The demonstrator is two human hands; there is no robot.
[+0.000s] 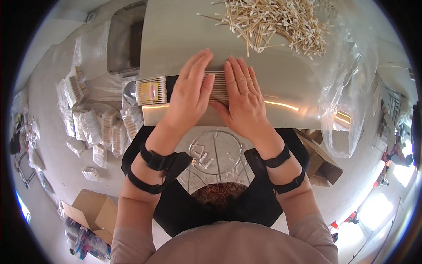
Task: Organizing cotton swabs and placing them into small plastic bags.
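A flat row of cotton swabs (pixel 218 86) lies across the metal table near its front edge, sticks side by side, with both ends hidden by my hands. My left hand (pixel 189 90) stands on edge at the row's left end, fingers stretched out together and thumb lying over the sticks. At the right end, my right hand (pixel 242 90) lies palm down with straight fingers, its thumb pointing toward the left hand. To the left of them a clear pack of cotton swabs (pixel 151 91) with a yellow label lies at the table's left edge, next to a black strip (pixel 172 88).
A big heap of loose cotton swabs (pixel 277 24) covers the far right of the table (pixel 176 39). Clear plastic film (pixel 347 88) hangs over the right edge. Many filled packs (pixel 90 125) lie at left, below a metal bin (pixel 127 39). Cardboard boxes (pixel 94 211) flank the stool (pixel 215 149).
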